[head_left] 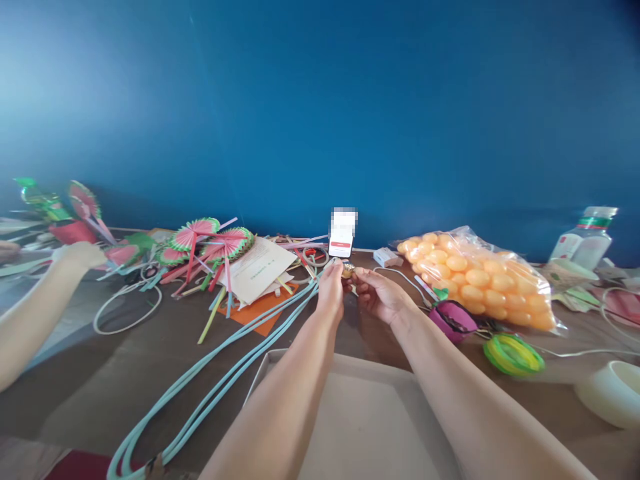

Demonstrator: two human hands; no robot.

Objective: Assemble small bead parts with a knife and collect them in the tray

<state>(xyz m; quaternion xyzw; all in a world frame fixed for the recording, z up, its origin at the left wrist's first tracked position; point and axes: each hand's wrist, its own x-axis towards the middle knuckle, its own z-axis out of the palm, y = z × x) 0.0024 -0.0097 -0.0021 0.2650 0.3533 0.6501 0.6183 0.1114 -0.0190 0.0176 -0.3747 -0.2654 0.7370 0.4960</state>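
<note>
Fingers [337, 268] of the left hand [330, 288] and of the right hand [383, 295] meet at a small gold-coloured piece [348, 271], just in front of the phone [341, 244]. It lies between the two sets of fingertips, so neither hand is clearly nearer: the left touches it from the side towards the phone's left edge, the right from the opposite side. Both pairs of fingertips are drawn together in a pinch on it, though how firmly the right bears cannot be told. The piece looks roundish, too small and too covered to show a long axis.

Both forearms stretch towards the phone and converge there. The left hand stands steeply; the right slants in, its lower fingers curled. From the phone's left, pale blue tubes [215, 373] run up beside the left wrist; whether they touch it is unclear. Right of the phone, a bag of orange balls [477, 283] rests on the worktop [200, 363]; well nearer than the phone, a tray [370, 413] sits below the forearms.
</note>
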